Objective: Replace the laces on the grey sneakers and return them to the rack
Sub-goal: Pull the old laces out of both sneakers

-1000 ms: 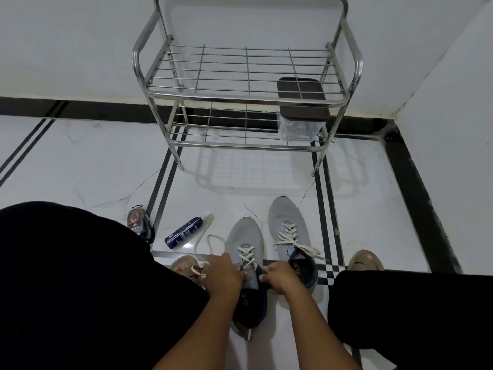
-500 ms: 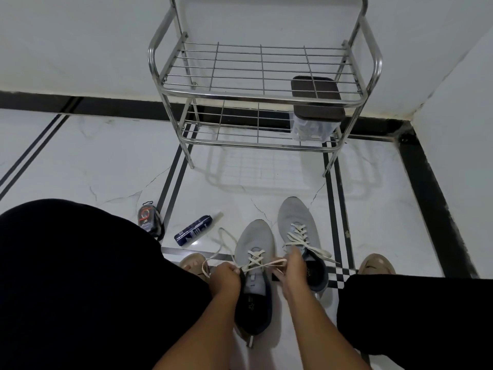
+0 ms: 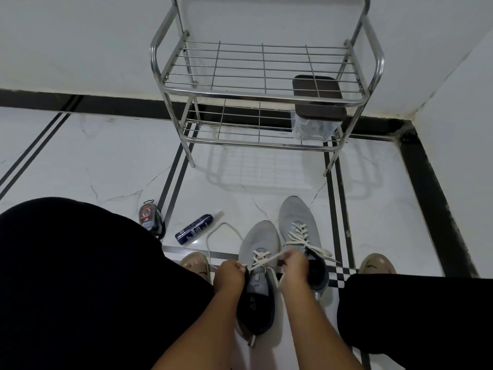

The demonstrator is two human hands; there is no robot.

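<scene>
Floor unchanged; right hand [image 3: 293, 265] has drawn lace [image 3: 262, 261] rightward.

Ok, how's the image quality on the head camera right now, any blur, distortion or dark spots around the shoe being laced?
Head view: dim, bluish light; wide-angle bend curves the rack rails and floor stripes; the rack throws a soft grid shadow on the floor; right hand slightly motion-blurred, left hand sharper; the lace between them is readable; black-clad legs show no detail.
</scene>
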